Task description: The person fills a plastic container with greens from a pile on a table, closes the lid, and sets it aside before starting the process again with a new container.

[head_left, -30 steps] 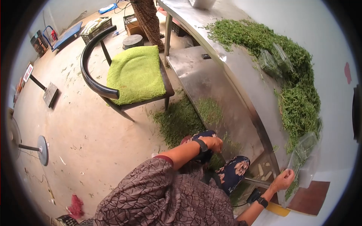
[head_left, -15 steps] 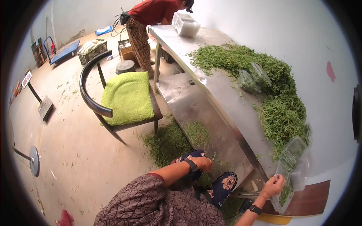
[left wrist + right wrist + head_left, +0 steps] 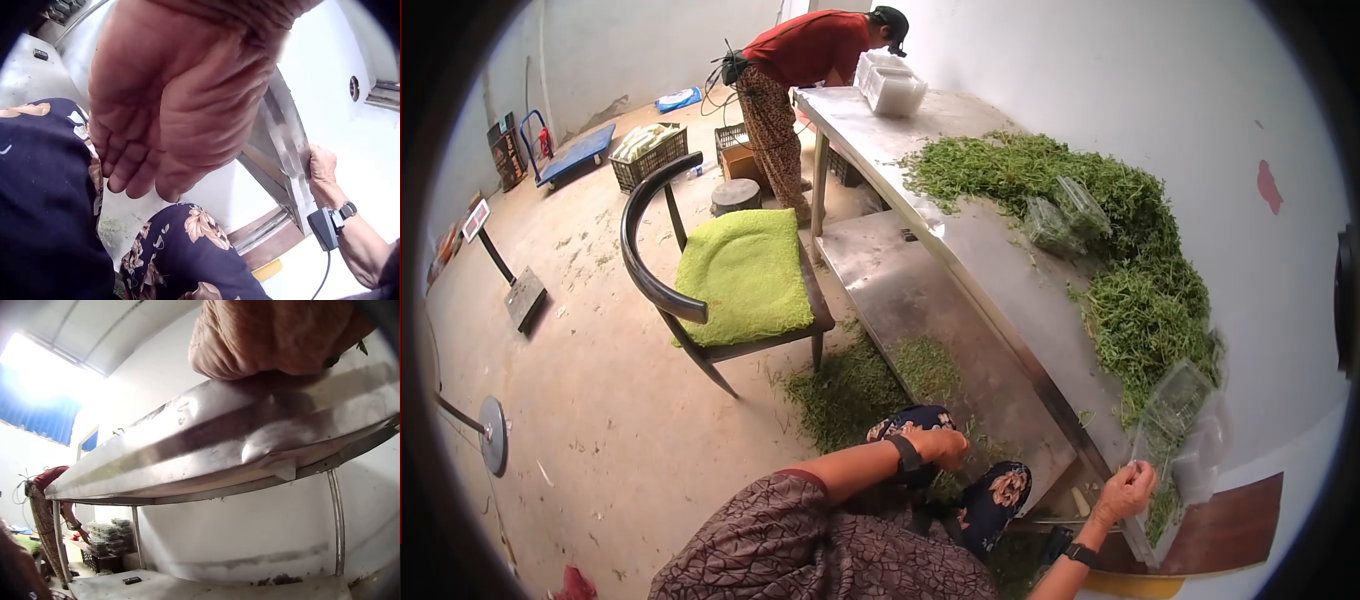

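Observation:
My left hand [image 3: 940,447] hangs over my knees in flower-printed trousers [image 3: 1006,490]. In the left wrist view its fingers [image 3: 140,178] are loosely bent, with nothing visible in the palm. At the near end of the metal table [image 3: 1050,290], my right hand [image 3: 1128,490] rests on the edge with fingers bent. A bit of green shows by it in the right wrist view, but I cannot tell whether the fingers hold it. Beside that hand lies a clear plastic box [image 3: 1178,397] against the long heap of green leafy stems [image 3: 1145,310].
More clear boxes [image 3: 1055,228] lie on the heap, and white containers [image 3: 892,88] stand at the far end. A person in a red shirt [image 3: 815,48] bends there. Left are a chair with a green cushion [image 3: 745,275] and a floor scale [image 3: 525,298]. Greens [image 3: 840,395] lie on the floor.
The head view has tilted up, bringing the person in red and the white containers into sight. Both hands keep nearly the same places by the knees and the table edge.

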A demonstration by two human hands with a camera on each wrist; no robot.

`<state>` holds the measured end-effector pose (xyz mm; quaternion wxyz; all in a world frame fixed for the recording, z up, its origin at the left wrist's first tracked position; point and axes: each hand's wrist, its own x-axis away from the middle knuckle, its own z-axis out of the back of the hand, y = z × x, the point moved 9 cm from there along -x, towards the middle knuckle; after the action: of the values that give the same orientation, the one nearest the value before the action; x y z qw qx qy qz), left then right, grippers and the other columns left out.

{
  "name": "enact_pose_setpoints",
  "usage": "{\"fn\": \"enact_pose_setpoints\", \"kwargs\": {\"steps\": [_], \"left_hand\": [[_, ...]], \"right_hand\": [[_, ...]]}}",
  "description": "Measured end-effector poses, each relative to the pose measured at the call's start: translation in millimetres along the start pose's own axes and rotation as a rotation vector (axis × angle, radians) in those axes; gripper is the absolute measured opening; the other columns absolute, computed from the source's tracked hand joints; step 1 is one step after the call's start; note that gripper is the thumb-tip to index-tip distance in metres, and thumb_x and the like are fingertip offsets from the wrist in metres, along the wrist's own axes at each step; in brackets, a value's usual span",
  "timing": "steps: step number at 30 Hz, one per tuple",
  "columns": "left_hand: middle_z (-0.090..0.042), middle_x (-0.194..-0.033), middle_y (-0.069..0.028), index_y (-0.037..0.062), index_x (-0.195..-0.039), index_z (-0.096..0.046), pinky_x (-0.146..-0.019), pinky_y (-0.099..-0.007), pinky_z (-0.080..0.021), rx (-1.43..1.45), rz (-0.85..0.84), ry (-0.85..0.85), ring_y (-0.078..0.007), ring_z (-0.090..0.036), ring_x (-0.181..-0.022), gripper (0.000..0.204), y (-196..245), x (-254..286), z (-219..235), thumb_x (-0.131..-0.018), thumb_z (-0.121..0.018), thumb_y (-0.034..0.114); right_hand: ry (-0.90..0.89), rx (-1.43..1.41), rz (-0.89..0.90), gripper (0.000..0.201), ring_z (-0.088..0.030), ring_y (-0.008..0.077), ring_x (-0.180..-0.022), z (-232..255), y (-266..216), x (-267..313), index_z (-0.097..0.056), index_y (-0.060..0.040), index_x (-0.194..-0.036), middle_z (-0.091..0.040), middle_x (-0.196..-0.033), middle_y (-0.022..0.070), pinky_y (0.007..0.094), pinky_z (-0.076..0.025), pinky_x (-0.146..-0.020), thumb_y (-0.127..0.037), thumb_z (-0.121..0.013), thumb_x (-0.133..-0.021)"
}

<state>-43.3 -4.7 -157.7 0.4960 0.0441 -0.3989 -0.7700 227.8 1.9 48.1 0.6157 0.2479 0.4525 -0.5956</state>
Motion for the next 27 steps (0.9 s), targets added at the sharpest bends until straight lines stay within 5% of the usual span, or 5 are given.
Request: {"fn": "enact_pose_setpoints", "kwargs": {"steps": [27], "left_hand": [[-0.066,-0.087,-0.0212,0.002,-0.086,-0.068,-0.076,-0.0439,-0.05,-0.034,-0.321,0.106,-0.0376,-0.064,-0.087,0.026,15,-24,-27,-0.074,-0.059,0.023]], "right_hand": [[-0.029,-0.048,-0.086,0.011,-0.059,0.0301,-0.069,0,0,0,-0.058,-0.0027,-0.086,-0.058,-0.089,0.0109,0.0381,-0.048,-0.061,-0.002,-0.058,-0.076]]}}
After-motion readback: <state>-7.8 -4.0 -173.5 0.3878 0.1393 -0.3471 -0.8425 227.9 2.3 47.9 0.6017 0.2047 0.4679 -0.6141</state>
